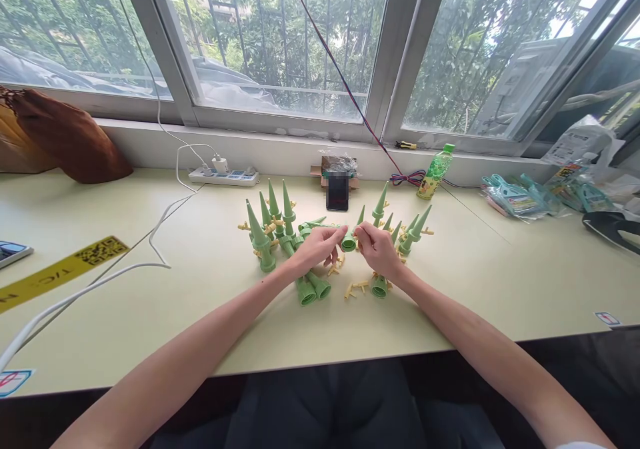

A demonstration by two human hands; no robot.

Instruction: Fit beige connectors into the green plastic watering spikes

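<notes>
Grips a green cone between thumb and fingers of the left hand, over the middle stretch of the table, hollow round end turned toward the front edge. Holds the right hand just beside that end, fingers curled in and tips drawn together; cannot tell whether pinching something small there or merely touching the cone.

To the left of the hands, farther from the front edge, upright green cones in a cluster, with yellow pegs sticking out from the sides. Closer to the front edge, below the left wrist, two lying cones side by side, open ends facing that edge. Beneath the right wrist, another lying cone, open end facing the same way. Beyond the right hand, toward the back edge and to the right, more standing cones, also bearing yellow pegs. Between the two forearms, loose yellow pieces scattered on the tabletop.

Near the back edge, straight ahead, a dark-screened phone propped in front of a small cardboard box. Along the back edge to the right, a green-capped bottle, tilted in view; to the left, a white power strip with a plug in place.
</notes>
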